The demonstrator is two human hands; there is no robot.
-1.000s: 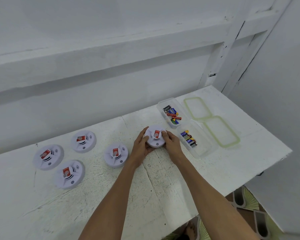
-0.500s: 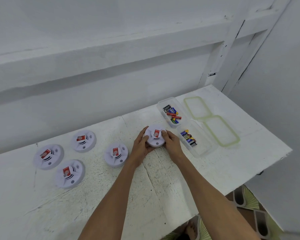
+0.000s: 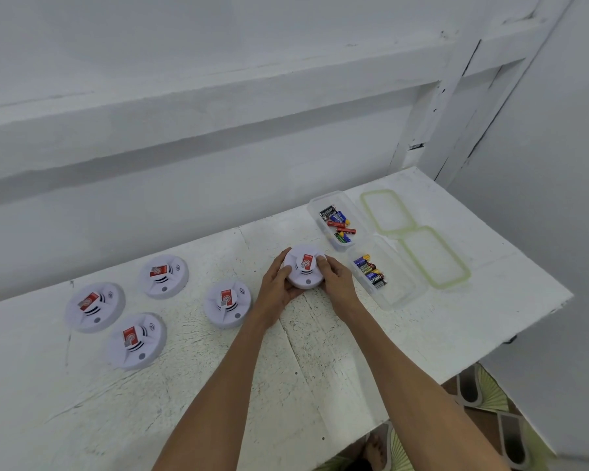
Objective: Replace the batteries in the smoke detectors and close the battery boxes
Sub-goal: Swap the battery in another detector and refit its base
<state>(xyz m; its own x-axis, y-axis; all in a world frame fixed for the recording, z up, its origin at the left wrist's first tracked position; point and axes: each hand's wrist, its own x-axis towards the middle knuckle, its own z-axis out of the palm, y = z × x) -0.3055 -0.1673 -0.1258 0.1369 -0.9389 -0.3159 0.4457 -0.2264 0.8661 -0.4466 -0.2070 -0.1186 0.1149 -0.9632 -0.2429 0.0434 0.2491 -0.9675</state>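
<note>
Our left hand (image 3: pixel 279 287) and right hand (image 3: pixel 335 283) both curl round one white smoke detector (image 3: pixel 303 271), gripping it from either side with fingers on its rim and thumbs near its top. It sits face up at the middle of the white table (image 3: pixel 320 351), its red label showing between our hands; whether it rests on the surface or is lifted a little, we cannot tell. To our left lie four more detectors, each face up with a red label: the nearest one (image 3: pixel 228 302) just beside our left wrist, another (image 3: pixel 164 276) farther back, and two (image 3: pixel 94 306) (image 3: pixel 136 340) near the left edge. To our right stand two clear open boxes end to end, the far box (image 3: pixel 315 203) holding mixed batteries (image 3: pixel 337 224), the near box (image 3: pixel 402 290) holding a short row of batteries (image 3: pixel 371 275) at its far end. Their two green-rimmed lids (image 3: pixel 386 212) (image 3: pixel 434 256) lie flat beside them.
</note>
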